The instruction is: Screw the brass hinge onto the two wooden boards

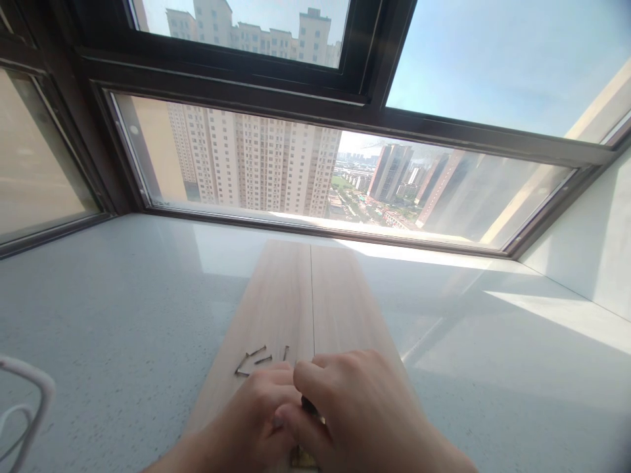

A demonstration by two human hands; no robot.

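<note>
The clearest risk is a slip at the dark object, pinched between the thumb and fingers of the right hand. The left hand is closed in narrowly against it, so a sudden twist or push could catch a fingertip. What the left hand holds, if anything, I cannot tell, as its fingers hide it. The loose screws lie just beyond the left hand, and a knuckle sweeping outward could scatter them. The two boards meet along a thin seam; uneven pressure might shift one against the other, or slide both on the smooth windowsill.

The dark object looks small and blackish, mostly covered by the hands, near the seam at the near end. Just below it shows a brass-coloured piece, partly hidden. The boards are pale and faintly grained, running from the near edge towards the window.
</note>
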